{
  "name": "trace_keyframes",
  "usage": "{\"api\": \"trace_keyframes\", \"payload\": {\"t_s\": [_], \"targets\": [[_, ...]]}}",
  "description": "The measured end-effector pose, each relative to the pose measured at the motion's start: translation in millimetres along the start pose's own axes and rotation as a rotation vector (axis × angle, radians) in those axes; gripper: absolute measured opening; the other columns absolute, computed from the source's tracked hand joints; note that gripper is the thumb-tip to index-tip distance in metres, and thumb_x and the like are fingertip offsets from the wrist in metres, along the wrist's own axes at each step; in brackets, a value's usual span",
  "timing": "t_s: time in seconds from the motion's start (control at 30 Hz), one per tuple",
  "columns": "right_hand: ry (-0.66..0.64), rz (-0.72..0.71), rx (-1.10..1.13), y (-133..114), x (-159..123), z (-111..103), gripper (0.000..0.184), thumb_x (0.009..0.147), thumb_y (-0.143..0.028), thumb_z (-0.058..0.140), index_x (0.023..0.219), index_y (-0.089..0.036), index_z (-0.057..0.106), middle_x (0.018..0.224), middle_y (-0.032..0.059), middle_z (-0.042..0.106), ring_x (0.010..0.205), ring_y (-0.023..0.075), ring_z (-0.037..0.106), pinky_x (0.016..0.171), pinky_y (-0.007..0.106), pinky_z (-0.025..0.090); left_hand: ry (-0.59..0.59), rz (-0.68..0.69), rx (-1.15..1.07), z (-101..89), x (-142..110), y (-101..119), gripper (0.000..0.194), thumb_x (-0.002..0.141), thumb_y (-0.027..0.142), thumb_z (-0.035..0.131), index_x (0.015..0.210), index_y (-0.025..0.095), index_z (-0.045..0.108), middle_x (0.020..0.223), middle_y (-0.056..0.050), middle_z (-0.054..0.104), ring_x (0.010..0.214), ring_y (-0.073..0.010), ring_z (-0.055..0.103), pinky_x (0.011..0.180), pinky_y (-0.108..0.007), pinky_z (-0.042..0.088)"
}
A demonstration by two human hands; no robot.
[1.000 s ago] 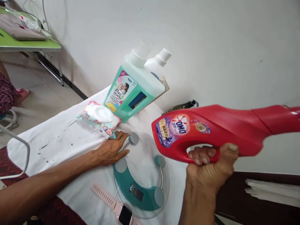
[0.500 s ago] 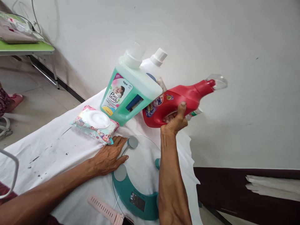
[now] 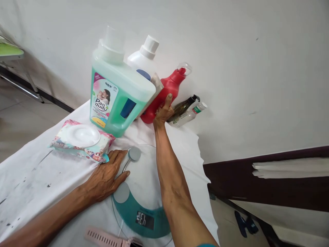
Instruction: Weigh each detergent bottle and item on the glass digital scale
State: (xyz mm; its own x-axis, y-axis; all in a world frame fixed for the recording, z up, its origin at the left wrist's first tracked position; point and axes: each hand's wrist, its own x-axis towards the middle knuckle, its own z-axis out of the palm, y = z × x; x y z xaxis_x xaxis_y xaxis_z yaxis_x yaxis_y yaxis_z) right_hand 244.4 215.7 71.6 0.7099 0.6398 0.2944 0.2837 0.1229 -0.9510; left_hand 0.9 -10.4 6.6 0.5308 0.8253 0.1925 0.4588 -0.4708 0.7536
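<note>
Pink-strapped smartwatch (image 3: 105,236) lies nearest, at the near edge of the cloth-covered table (image 3: 183,151); a loose sleeve could drag it. Next, glass bathroom scale (image 3: 131,214), display lit, the right forearm passing over it; a dropped elbow would load the glass. Left hand (image 3: 106,180) rests at the scale's left rim, fingers extended, thumb apart, gripping nothing; pressing there could tilt the plate or skid it on the cloth. Wet-wipes pack (image 3: 82,137) sits just beyond those fingers. Toward the far edge, right hand (image 3: 163,112) is curled on the red detergent bottle (image 3: 169,85), thumb along its side, other fingers partly hidden; base contact cannot be confirmed. Judged main risk: crowding. A sideways swing could knock the dark pump bottle (image 3: 183,107) or clear bottle (image 3: 199,109) toward the far right corner, or nudge the green Pao dudu jug (image 3: 120,82).
</note>
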Motion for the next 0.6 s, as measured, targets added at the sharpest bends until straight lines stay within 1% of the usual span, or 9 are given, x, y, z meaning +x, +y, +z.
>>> {"api": "trace_keyframes", "payload": {"t_s": [0.1,0.17,0.2,0.27,0.33,0.4,0.47,0.53,0.6], "targets": [[-0.062,-0.143,-0.061,0.2,-2.7,-13.6,0.066,0.095,-0.085,0.029,0.073,-0.025,0.046,0.06,-0.0076,0.044,0.061,0.0079,0.042,0.066,0.027,0.053,0.019,0.0,0.007,1.5,-0.6,-2.6,0.054,0.107,0.044,0.051,0.157,0.025,0.042,0.146,-0.014,0.059,0.137,-0.0349,0.059,0.111,-0.055,0.057],[-0.029,-0.228,-0.096,-0.7,-5.0,-34.7,0.057,0.096,-0.079,0.049,0.084,-0.024,0.052,0.075,-0.0039,0.055,0.073,0.0123,0.052,0.078,0.033,0.057,0.018,-0.003,0.009,3.1,-1.2,-4.1,0.055,0.108,0.044,0.05,0.158,0.025,0.041,0.146,-0.014,0.058,0.136,-0.0344,0.059,0.109,-0.054,0.057],[0.037,-0.275,-0.121,-1.2,-4.3,-48.7,0.051,0.095,-0.074,0.058,0.091,-0.023,0.054,0.085,-0.0018,0.058,0.081,0.0149,0.057,0.086,0.037,0.058,0.01,-0.004,0.01,3.7,-1.4,-4.5,0.055,0.108,0.044,0.05,0.158,0.025,0.041,0.147,-0.015,0.058,0.136,-0.0344,0.059,0.109,-0.054,0.058],[0.231,-0.39,-0.218,-1.9,4.1,-80.7,0.043,0.094,-0.059,0.072,0.107,-0.023,0.053,0.106,0.0038,0.059,0.104,0.0208,0.061,0.104,0.046,0.054,0.009,-0.003,0.013,4.6,-1.6,-4.6,0.056,0.108,0.045,0.05,0.158,0.024,0.041,0.148,-0.015,0.057,0.137,-0.0345,0.059,0.108,-0.053,0.059],[0.445,-0.463,-0.375,-1.3,23.3,-112.1,0.049,0.09,-0.046,0.079,0.121,-0.023,0.049,0.127,0.0115,0.055,0.128,0.0274,0.054,0.117,0.053,0.044,0.024,-0.002,0.016,5.0,-1.6,-4.5,0.056,0.107,0.045,0.05,0.158,0.024,0.042,0.147,-0.015,0.058,0.136,-0.0346,0.06,0.107,-0.053,0.059],[0.522,-0.352,-0.48,1.0,50.4,-135.8,0.058,0.088,-0.037,0.08,0.13,-0.022,0.043,0.143,0.0175,0.046,0.142,0.0312,0.044,0.123,0.055,0.037,0.03,-0.003,0.015,5.0,-1.4,-4.7,0.055,0.108,0.046,0.05,0.158,0.025,0.042,0.146,-0.014,0.058,0.135,-0.0343,0.061,0.106,-0.053,0.06],[0.486,-0.158,-0.511,5.3,79.9,-148.3,0.062,0.086,-0.034,0.08,0.131,-0.022,0.039,0.15,0.0196,0.04,0.148,0.032,0.039,0.123,0.054,0.036,0.023,-0.006,0.014,4.5,-1.2,-5.1,0.055,0.108,0.046,0.05,0.158,0.026,0.041,0.147,-0.014,0.057,0.135,-0.034,0.061,0.104,-0.052,0.061],[0.407,-0.004,-0.5,10.9,106.2,-150.6,0.057,0.085,-0.035,0.08,0.124,-0.024,0.04,0.148,0.0168,0.043,0.145,0.0305,0.041,0.121,0.051,0.039,0.013,0.0,0.016,3.6,-0.9,-5.1,0.055,0.108,0.046,0.049,0.158,0.026,0.04,0.148,-0.015,0.056,0.136,-0.0339,0.06,0.104,-0.052,0.062],[0.331,0.067,-0.481,17.0,125.7,-146.9,0.044,0.087,-0.037,0.078,0.11,-0.025,0.042,0.133,0.0101,0.053,0.133,0.0271,0.052,0.115,0.048,0.044,0.004,0.007,0.023,2.4,-0.7,-4.3,0.055,0.108,0.045,0.049,0.159,0.025,0.039,0.149,-0.015,0.057,0.138,-0.0347,0.059,0.108,-0.055,0.06]]}}
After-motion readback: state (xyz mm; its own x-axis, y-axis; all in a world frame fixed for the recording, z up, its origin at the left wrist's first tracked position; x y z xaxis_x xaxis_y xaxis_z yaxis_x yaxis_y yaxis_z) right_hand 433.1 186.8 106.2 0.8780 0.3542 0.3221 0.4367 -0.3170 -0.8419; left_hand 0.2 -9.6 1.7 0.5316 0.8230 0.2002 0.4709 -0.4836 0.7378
